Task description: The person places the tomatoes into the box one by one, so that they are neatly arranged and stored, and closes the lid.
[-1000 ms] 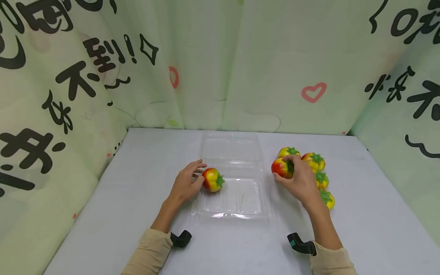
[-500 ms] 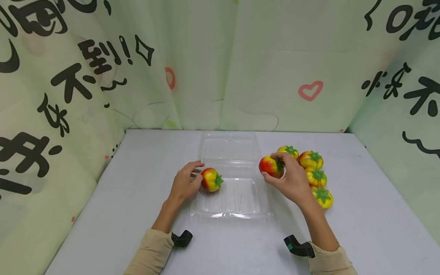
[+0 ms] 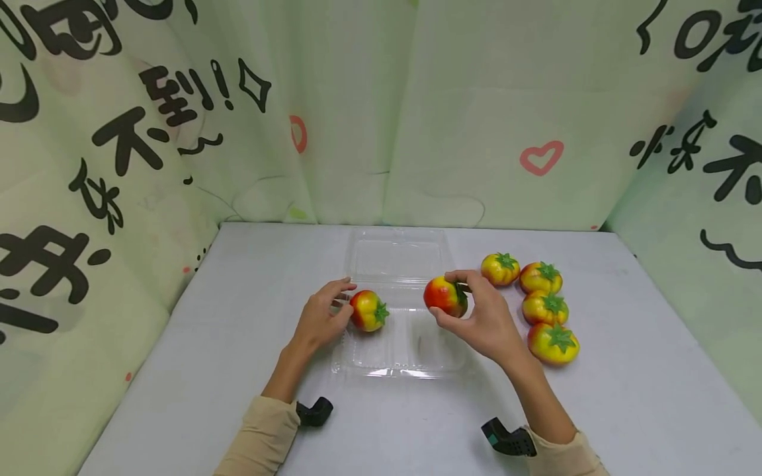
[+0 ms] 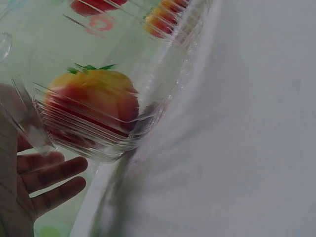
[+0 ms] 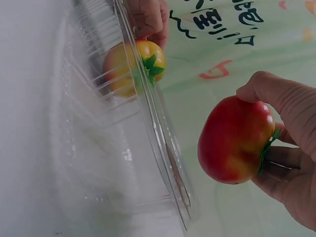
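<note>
My right hand [image 3: 485, 320] holds a red-and-yellow persimmon [image 3: 443, 297] between thumb and fingers, its green leafy cap toward the palm. In the head view this fruit overlaps the right part of a clear plastic clamshell box [image 3: 417, 370]; the right wrist view has it beyond the rim. Another persimmon [image 3: 368, 311] sits inside the box at its left end. Beside that end is my left hand [image 3: 321, 317], its thumb close to the rim. In the left wrist view, several fingers [image 4: 54, 173] extend loosely, spread past the plastic wall.
Several more persimmons [image 3: 544, 307] lie grouped on the white table [image 3: 238, 277] to the right of the box. The clear lid [image 3: 399, 258] lies opened out behind it. A printed pale green curtain [image 3: 464, 99] encloses the back and sides.
My right hand has carried its persimmon left, away from the group and over to the box's right side. The left hand and the fruit beside it have stayed put.
</note>
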Demonstrator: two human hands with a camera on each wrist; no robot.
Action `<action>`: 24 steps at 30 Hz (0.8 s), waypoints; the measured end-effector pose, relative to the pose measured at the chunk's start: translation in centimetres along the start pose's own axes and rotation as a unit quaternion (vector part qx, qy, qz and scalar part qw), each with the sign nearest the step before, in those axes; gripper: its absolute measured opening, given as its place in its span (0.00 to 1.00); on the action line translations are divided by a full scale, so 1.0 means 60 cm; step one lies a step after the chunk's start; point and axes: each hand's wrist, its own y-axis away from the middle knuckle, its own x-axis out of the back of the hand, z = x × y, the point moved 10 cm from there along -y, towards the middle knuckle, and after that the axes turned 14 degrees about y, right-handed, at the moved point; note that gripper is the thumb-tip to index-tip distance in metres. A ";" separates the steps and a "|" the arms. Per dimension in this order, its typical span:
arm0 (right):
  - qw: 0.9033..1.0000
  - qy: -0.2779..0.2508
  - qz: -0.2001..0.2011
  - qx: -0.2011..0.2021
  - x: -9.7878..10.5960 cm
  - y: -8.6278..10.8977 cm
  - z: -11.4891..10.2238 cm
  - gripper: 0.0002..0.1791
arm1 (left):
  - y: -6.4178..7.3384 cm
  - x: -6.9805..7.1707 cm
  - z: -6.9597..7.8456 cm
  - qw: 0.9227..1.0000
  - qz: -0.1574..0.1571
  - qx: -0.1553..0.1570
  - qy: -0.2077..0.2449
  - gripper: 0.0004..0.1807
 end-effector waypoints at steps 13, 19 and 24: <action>1.000 -0.007 -0.014 0.018 -0.022 0.010 -0.033 0.34 | -0.002 0.004 0.007 1.000 -0.015 -0.010 0.006 0.22; 0.999 -0.013 -0.023 0.020 -0.032 0.013 -0.042 0.34 | -0.001 0.004 0.005 1.000 -0.019 -0.003 0.004 0.22; 0.999 -0.013 -0.022 0.030 -0.039 0.015 -0.050 0.34 | 0.000 0.004 0.005 1.000 -0.022 0.000 0.005 0.22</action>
